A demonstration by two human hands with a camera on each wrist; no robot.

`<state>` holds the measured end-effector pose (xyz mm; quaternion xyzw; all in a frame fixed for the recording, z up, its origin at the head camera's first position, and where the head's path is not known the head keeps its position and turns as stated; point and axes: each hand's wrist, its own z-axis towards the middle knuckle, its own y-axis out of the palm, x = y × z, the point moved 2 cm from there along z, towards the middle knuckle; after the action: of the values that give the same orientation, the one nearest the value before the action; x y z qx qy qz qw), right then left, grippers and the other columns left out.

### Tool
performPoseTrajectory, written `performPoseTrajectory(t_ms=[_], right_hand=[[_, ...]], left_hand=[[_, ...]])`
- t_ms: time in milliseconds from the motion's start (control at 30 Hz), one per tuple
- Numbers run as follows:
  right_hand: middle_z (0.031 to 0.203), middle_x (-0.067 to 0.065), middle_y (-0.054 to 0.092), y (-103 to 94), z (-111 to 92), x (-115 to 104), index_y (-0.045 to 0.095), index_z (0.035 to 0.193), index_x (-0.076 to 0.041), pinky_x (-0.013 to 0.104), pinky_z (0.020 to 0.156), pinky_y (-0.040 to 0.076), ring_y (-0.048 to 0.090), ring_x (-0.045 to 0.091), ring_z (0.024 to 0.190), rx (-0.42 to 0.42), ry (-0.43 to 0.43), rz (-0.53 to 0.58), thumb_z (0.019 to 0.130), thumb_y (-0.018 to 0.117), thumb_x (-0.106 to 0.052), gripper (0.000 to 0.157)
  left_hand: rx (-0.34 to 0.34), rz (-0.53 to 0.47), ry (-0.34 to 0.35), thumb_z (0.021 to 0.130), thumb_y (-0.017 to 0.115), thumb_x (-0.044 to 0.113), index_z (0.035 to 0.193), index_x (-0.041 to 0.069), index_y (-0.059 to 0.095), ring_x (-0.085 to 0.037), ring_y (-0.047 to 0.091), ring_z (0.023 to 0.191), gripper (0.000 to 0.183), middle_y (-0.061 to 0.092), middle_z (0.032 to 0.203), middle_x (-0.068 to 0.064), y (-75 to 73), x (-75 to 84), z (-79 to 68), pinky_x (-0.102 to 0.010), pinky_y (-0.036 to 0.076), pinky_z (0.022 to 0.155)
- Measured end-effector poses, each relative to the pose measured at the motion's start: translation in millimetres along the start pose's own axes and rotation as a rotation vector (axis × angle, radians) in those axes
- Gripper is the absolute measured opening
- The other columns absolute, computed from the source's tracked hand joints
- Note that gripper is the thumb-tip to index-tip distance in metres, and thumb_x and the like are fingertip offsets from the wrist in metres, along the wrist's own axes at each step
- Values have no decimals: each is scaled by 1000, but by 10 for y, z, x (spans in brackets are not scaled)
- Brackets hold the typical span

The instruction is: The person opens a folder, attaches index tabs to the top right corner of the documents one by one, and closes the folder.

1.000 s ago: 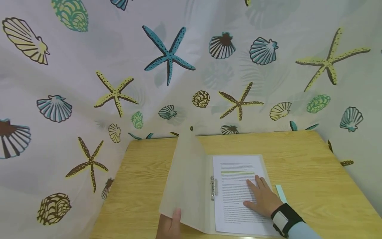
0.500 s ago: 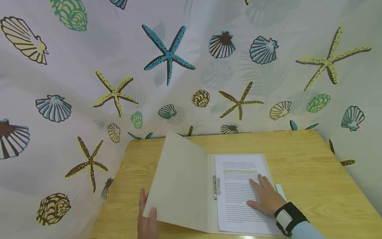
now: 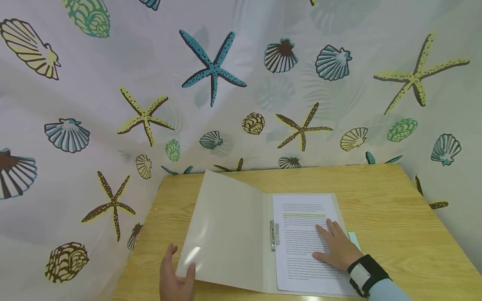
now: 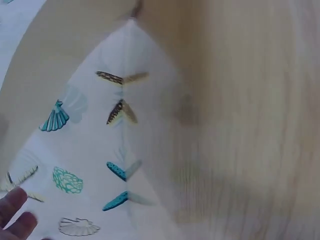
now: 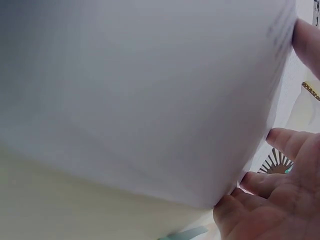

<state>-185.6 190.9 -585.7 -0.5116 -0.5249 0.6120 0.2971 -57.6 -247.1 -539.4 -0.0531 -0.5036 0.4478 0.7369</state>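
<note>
A cream folder (image 3: 229, 238) lies on the table, its cover tilted up at the left. Held by its metal clip (image 3: 273, 235), printed white sheets (image 3: 301, 263) with a yellow highlighted line fill the right side. My left hand (image 3: 175, 276) is at the cover's lower left corner, fingers extended and spread, thumb in front of the cover's edge. Whether it touches the cover I cannot tell. My right hand (image 3: 337, 248) rests flat with spread fingers on the top sheet; its fingertips also press the paper in the right wrist view.
A pale teal strip (image 3: 354, 240) sticks out beside the folder's right edge. The wooden table (image 3: 406, 234) ends at the back and sides against a hanging white cloth (image 3: 241, 92) printed with starfish and shells.
The cover has swung left and down, opening wider. My left hand has moved left with it and its fingers have spread. The folder and right hand have shifted slightly right.
</note>
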Motion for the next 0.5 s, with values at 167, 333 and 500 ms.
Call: performPoseTrajectory(t_ms=[167, 333, 500], right_hand=[[149, 35, 22, 20, 18, 23, 44, 142, -2, 65, 101, 28, 19, 55, 135, -13, 6, -1, 71, 70, -66, 99], [149, 35, 22, 11, 23, 27, 43, 142, -2, 65, 102, 26, 18, 55, 135, -27, 18, 9, 70, 70, -66, 100], [149, 35, 22, -2, 14, 7, 44, 142, -2, 66, 102, 25, 17, 55, 136, -48, 28, 31, 71, 71, -65, 99]], left_hand=[[-25, 282, 339, 67, 67, 0, 115, 0, 63, -48, 39, 126, 48, 54, 128, -23, 161, 36, 14, -62, 34, 98], [-396, 466, 359, 77, 63, -5, 119, 9, 64, -43, 33, 135, 44, 45, 143, -16, 512, 305, -21, -64, 34, 99], [-666, 589, 321, 83, 72, 22, 132, 15, 58, -45, 29, 136, 51, 41, 147, -14, 901, 553, -25, -78, 29, 87]])
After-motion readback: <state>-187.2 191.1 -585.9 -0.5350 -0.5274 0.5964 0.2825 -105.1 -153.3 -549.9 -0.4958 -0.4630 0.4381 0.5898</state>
